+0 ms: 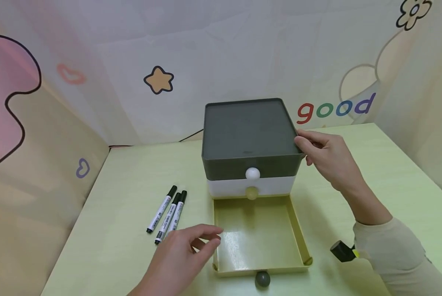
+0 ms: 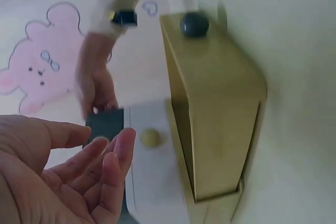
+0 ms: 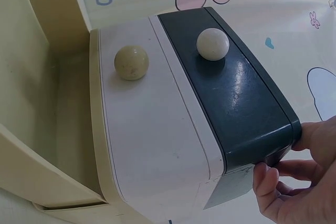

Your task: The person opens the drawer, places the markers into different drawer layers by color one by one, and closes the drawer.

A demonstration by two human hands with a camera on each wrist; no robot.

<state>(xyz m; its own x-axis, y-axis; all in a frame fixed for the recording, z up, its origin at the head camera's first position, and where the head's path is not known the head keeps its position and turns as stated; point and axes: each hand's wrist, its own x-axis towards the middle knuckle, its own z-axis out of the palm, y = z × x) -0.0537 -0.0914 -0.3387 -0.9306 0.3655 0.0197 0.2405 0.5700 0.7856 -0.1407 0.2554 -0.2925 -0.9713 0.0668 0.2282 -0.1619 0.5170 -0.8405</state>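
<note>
A small desktop drawer box (image 1: 248, 129) has a dark grey top section, a white middle drawer (image 1: 228, 187) and a yellowish bottom drawer (image 1: 259, 242). That bottom drawer is pulled out, with nothing lying in it and a dark round knob (image 1: 263, 279) at its front. My right hand (image 1: 330, 158) holds the box's upper right edge; in the right wrist view its thumb and fingers (image 3: 266, 182) are at the dark corner. Beside the drawer's left wall, my left hand (image 1: 185, 257) hovers with loosely bent fingers, holding nothing. Three black-capped markers (image 1: 162, 214) lie left of the box.
The box stands on a pale green table (image 1: 128, 189). Behind it hangs a printed cloth backdrop (image 1: 243, 53), and a thin dark cable (image 1: 191, 135) runs back there. A black wrist device (image 1: 342, 251) sits by the right sleeve.
</note>
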